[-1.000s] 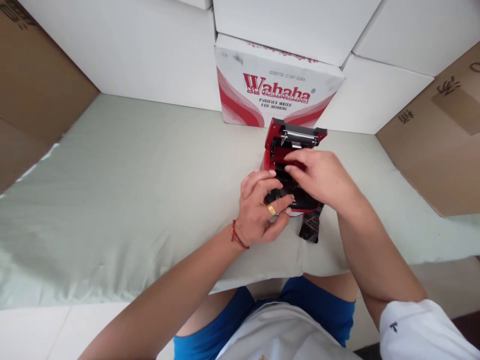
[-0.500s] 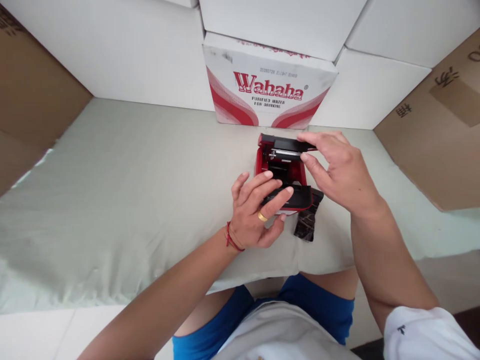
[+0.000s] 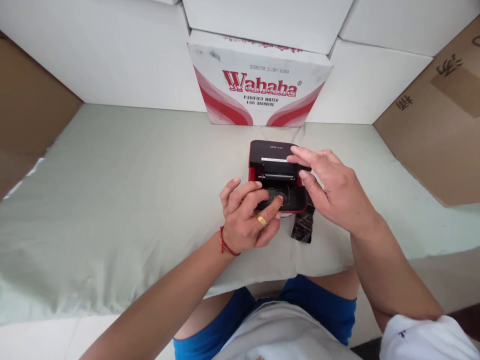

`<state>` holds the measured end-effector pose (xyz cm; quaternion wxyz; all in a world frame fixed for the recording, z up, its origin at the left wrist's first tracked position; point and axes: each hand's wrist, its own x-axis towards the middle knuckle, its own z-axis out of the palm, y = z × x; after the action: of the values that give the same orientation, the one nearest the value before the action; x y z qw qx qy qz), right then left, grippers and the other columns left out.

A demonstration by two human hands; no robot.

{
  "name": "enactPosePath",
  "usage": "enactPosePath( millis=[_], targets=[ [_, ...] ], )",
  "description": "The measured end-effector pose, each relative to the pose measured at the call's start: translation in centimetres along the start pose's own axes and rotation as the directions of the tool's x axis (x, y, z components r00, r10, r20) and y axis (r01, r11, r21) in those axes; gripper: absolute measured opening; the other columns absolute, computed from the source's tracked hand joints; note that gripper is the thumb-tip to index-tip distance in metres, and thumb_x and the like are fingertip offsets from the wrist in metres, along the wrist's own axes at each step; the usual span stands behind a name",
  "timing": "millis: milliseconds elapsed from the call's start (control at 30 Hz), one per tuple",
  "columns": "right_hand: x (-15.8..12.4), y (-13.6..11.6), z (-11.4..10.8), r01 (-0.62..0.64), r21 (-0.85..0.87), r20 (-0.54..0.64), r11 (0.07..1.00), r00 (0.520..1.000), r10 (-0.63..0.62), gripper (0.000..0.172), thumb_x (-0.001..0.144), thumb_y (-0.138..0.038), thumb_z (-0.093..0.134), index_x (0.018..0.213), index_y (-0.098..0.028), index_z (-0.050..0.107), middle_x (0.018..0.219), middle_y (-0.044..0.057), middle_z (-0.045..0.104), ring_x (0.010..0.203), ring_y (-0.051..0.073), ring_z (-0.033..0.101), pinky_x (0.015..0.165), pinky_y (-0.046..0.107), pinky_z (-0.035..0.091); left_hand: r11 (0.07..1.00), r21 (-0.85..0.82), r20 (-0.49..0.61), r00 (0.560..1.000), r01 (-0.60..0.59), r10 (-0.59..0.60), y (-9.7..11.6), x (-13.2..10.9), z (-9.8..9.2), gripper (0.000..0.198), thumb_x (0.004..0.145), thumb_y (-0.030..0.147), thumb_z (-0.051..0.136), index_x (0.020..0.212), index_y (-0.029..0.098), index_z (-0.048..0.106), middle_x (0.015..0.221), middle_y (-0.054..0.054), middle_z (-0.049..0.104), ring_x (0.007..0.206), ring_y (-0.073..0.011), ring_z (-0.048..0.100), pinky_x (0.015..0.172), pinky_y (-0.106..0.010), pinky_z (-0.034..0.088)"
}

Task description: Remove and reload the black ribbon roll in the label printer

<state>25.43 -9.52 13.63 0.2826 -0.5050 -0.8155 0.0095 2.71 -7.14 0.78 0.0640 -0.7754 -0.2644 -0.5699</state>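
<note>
A small red and black device (image 3: pixel 275 155) stands on the cloth-covered table, its top partly open with a metal roller showing inside. My left hand (image 3: pixel 250 215), with a gold ring and red string bracelet, rests its fingertips on the device's near black flap; its fingers are spread and grip nothing. At the device's right side, my right hand (image 3: pixel 332 187) touches the edge of the far black lid with fingers and thumb apart. A dark patterned strip (image 3: pixel 303 226) hangs out on the near right side and lies on the cloth.
Behind the device a white and red Wahaha carton (image 3: pixel 262 90) leans against stacked white boxes (image 3: pixel 262 20). Brown cardboard boxes stand at the left (image 3: pixel 30 120) and right (image 3: pixel 438 135). The pale green cloth (image 3: pixel 142 175) hangs over the near edge.
The far lid has tilted down toward me, so its printed top now shows. My right hand has moved down with it, and my left hand has shifted slightly left.
</note>
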Motion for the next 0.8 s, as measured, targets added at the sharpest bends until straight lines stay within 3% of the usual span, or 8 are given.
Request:
enactPosePath(
  millis=[167,267,367,467,533,633,800],
  targets=[
    [-1.2,-0.1,0.6,0.009,0.002,0.005,1.0,1.0,-0.009,0.049,0.113,-0.008,0.049,0.152,-0.026,0.073,0.142,0.01,0.087,0.144,0.029,0.076,0.124,0.057,0.063,0.998,-0.045,0.056,0.998,0.041,-0.039,0.5,-0.1,-0.2,0.051,0.087,0.03,0.078,0.134,0.048,0.081,0.096,-0.002,0.072,0.114,-0.0312,0.067,0.124,-0.06,0.04],
    [-1.4,-0.2,0.6,0.056,0.004,0.038,0.998,0.998,-0.056,0.049,0.109,-0.002,0.049,0.146,-0.024,0.073,0.137,0.008,0.089,0.127,0.025,0.084,0.132,0.057,0.059,0.999,-0.045,0.032,0.999,0.013,-0.012,0.9,0.2,-0.5,0.053,0.086,0.023,0.078,0.135,0.043,0.081,0.094,-0.003,0.069,0.109,-0.0294,0.065,0.112,-0.054,0.045],
    [-1.4,-0.7,0.5,0.075,-0.053,0.074,0.996,0.995,-0.071,0.048,0.105,-0.001,0.05,0.138,-0.024,0.076,0.127,0.006,0.091,0.113,0.024,0.087,0.128,0.053,0.062,0.999,0.001,0.014,0.999,-0.034,0.034,1.2,0.6,-0.6,0.051,0.085,0.021,0.076,0.133,0.039,0.082,0.09,-0.004,0.066,0.104,-0.0285,0.063,0.1,-0.05,0.047],
    [-1.1,-1.7,0.4,0.058,-0.191,0.108,0.98,0.993,-0.038,0.045,0.101,-0.002,0.051,0.125,-0.024,0.081,0.111,0.006,0.092,0.101,0.027,0.086,0.117,0.05,0.067,0.999,0.032,0.034,0.999,-0.031,0.03,1.5,0.6,-0.8,0.052,0.085,0.023,0.075,0.133,0.041,0.082,0.086,-0.003,0.063,0.1,-0.0284,0.062,0.097,-0.05,0.047],
    [-0.8,-2.3,0.4,0.067,-0.274,0.136,0.959,0.99,-0.031,0.038,0.098,-0.002,0.054,0.111,-0.023,0.083,0.099,0.008,0.09,0.09,0.028,0.084,0.098,0.045,0.071,0.999,0.035,0.053,0.998,-0.027,0.025,1.6,0.5,-1.0,0.051,0.085,0.023,0.075,0.132,0.041,0.082,0.086,-0.003,0.063,0.098,-0.0275,0.061,0.097,-0.049,0.046],
    [-0.2,-3.0,0.4,0.091,-0.345,0.185,0.934,0.982,-0.027,0.028,0.095,-0.004,0.059,0.094,-0.023,0.079,0.085,0.008,0.086,0.076,0.025,0.077,0.07,0.038,0.061,1.0,0.003,0.061,0.998,-0.018,0.018,1.7,0.4,-1.1,0.05,0.085,0.022,0.078,0.132,0.039,0.082,0.09,-0.002,0.065,0.097,-0.0263,0.062,0.096,-0.049,0.045],
    [0.5,-3.1,0.3,0.088,-0.375,0.197,0.923,0.98,-0.013,0.023,0.093,-0.007,0.061,0.084,-0.024,0.073,0.067,0.004,0.074,0.065,0.022,0.07,0.061,0.036,0.045,1.0,-0.009,0.068,0.997,-0.021,0.021,1.9,0.9,-1.1,0.039,0.089,0.02,0.073,0.124,0.035,0.081,0.086,-0.001,0.064,0.091,-0.0242,0.062,0.09,-0.046,0.046]
  ],
)
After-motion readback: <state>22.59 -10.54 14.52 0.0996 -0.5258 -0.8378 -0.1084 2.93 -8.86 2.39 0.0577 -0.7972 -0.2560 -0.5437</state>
